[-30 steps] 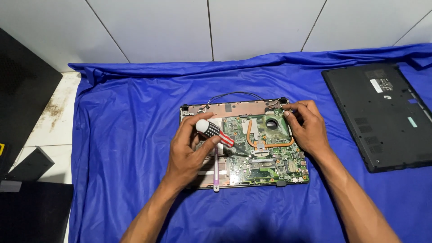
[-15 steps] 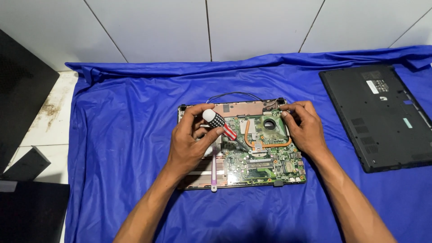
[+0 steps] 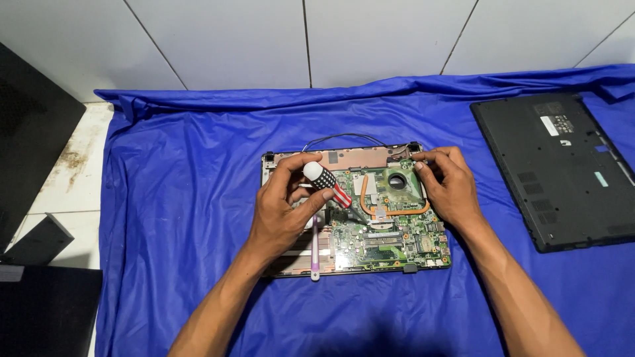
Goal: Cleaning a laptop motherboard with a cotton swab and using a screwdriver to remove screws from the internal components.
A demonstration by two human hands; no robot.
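An opened laptop base with a green motherboard (image 3: 390, 238), copper heat pipe (image 3: 395, 211) and round fan opening lies on the blue cloth (image 3: 185, 198). My left hand (image 3: 288, 211) grips a screwdriver (image 3: 327, 183) with a white cap and a black, red and white handle, its tip down on the board near the middle. My right hand (image 3: 450, 185) rests on the board's upper right corner, fingers pinched at the edge by the fan. A thin pink tool (image 3: 315, 254) lies on the base below my left hand.
A black laptop bottom cover (image 3: 562, 165) lies upside down on the cloth at the right. Dark panels (image 3: 40, 291) sit at the left off the cloth. A tiled white wall (image 3: 304, 39) runs behind. A black cable (image 3: 344, 137) loops above the base.
The screwdriver handle has tipped up and slightly left in my left hand. My right hand stays at the upper right corner.
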